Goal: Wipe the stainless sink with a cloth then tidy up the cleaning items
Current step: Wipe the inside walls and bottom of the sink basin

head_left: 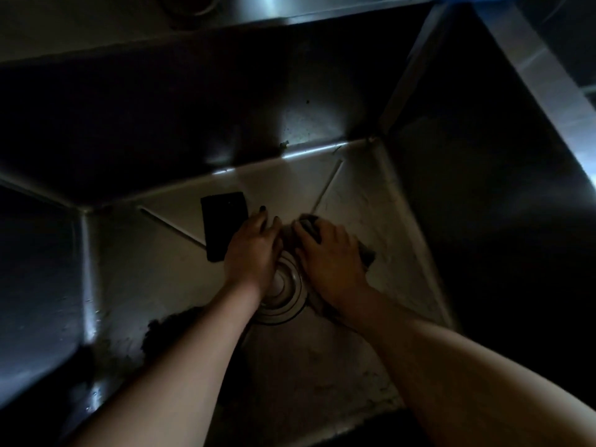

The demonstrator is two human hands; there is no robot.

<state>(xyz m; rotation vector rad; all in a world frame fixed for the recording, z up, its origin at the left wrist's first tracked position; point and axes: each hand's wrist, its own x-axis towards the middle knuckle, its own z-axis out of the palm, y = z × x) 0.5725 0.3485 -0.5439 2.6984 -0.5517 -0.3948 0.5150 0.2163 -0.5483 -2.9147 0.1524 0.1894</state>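
Pretty dim shot, but the cloth can be made out on the floor of the stainless sink, just to the right of the round drain. It is bunched under the right hand, whose fingers are curled down over it, so it is gripped rather than just patted. A dark fold is seen poking out past the fingertips, and another bit sticks out at the little-finger side. The left hand is laid flat on the basin floor right beside it, fingers fairly straight and close together, nothing held, with dark polish on the nails. Its outer edge is set over a corner of a black rectangular pad that lies flat toward the back wall; whether that is a sponge can't be told in this light. The two hands are nearly touching above the drain. Small specks are scattered on the back wall.
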